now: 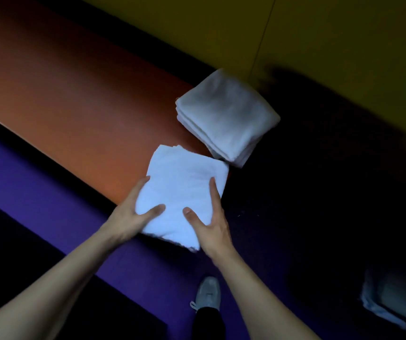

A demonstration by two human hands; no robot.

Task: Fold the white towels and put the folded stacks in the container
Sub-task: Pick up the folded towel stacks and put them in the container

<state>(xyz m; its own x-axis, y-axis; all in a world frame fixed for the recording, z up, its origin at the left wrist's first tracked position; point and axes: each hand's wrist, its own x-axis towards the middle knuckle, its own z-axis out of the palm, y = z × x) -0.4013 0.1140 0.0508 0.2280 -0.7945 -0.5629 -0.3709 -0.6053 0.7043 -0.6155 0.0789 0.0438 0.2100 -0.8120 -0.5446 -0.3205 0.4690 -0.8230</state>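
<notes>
A folded white towel stack (184, 182) lies at the near end of the orange bench (74, 106), partly over its edge. My left hand (133, 212) grips its left side, thumb on top and fingers along the edge. My right hand (209, 222) grips its right side the same way. A second folded stack of white towels (226, 116) sits just beyond it, at the bench's far right end. More white towels (390, 298) lie low at the right in the dark; whether they sit in a container I cannot tell.
A purple surface (50, 182) runs along the near side of the bench. A yellow wall (319, 33) stands behind. My grey shoe (208, 294) shows on the floor below. The right side is very dark.
</notes>
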